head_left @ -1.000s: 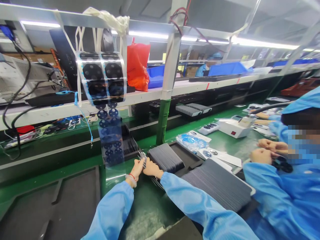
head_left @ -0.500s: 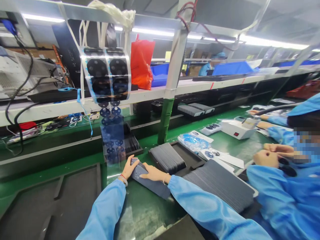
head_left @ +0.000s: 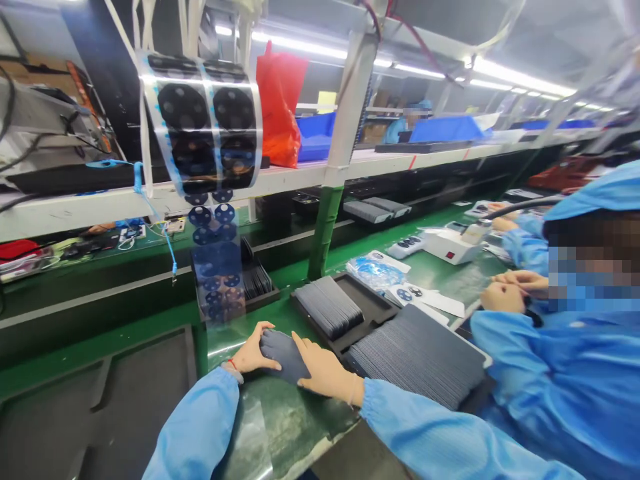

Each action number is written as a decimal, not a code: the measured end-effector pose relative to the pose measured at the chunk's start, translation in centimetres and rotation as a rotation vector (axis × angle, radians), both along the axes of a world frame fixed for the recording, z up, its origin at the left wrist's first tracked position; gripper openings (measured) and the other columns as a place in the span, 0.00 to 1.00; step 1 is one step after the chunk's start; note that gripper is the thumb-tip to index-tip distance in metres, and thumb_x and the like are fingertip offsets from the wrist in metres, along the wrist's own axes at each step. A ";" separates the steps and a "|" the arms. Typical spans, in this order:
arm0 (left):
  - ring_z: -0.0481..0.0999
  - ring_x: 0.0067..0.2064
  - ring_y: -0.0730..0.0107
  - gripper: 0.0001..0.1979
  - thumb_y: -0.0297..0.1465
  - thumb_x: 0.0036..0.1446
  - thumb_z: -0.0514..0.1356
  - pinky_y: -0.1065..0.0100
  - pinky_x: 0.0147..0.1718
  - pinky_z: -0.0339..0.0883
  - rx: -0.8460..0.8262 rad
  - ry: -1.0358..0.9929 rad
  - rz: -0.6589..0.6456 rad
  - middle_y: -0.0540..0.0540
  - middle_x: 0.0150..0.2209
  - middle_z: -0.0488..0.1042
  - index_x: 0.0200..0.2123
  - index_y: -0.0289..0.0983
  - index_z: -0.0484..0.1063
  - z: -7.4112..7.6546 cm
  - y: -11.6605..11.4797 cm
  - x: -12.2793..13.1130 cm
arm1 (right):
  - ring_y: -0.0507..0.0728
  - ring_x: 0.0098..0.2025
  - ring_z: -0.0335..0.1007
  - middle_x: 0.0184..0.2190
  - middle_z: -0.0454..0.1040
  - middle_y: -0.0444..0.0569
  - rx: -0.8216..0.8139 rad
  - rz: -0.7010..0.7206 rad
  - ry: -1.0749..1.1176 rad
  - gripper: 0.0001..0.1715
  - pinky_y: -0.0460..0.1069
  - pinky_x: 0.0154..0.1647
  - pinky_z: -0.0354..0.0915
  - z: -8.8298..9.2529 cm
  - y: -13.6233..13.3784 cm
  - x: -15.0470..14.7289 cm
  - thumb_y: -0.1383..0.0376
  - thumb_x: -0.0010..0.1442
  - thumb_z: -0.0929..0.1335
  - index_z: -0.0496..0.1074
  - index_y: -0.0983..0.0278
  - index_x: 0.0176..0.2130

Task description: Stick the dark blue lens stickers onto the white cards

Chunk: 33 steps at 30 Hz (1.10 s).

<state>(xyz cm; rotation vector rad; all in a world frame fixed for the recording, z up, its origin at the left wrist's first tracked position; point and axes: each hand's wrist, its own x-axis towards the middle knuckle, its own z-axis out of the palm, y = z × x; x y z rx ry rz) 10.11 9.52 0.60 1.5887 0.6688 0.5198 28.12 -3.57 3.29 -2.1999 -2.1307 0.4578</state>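
Between my two hands is a stack of thin dark grey panels [head_left: 284, 353], just above or on the green work surface. My left hand [head_left: 255, 352] grips its left end, thumb at the front edge and fingers over the far side. My right hand [head_left: 325, 372] is closed around the right end. The lower edges of the panels are hidden by my fingers. Close beyond is a black tray [head_left: 373, 303] holding a row of similar grey panels [head_left: 327, 307]. A bigger row of panels [head_left: 420, 353] lies right of my right hand.
A partitioned black tray [head_left: 145, 380] is at left. A clear strip with dark round stickers [head_left: 215, 253] hangs from a roll [head_left: 205, 123] ahead. A green-wrapped post [head_left: 325, 230] stands behind. A co-worker's hands [head_left: 510, 293] work at right, near a white device [head_left: 450, 245].
My right hand has slid from the top of the panels to their right end. The panels, spread lengthwise before, now look more compact between both hands. The camera view has shifted slightly.
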 end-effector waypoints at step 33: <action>0.60 0.64 0.55 0.56 0.34 0.38 0.74 0.57 0.63 0.51 0.061 0.015 -0.302 0.40 0.68 0.53 0.67 0.47 0.48 -2.8 1.2 -0.2 | 0.64 0.51 0.70 0.48 0.73 0.51 0.512 -0.482 1.016 0.36 0.57 0.56 0.65 -7.3 -3.9 -0.9 0.58 0.43 0.77 0.66 0.60 0.50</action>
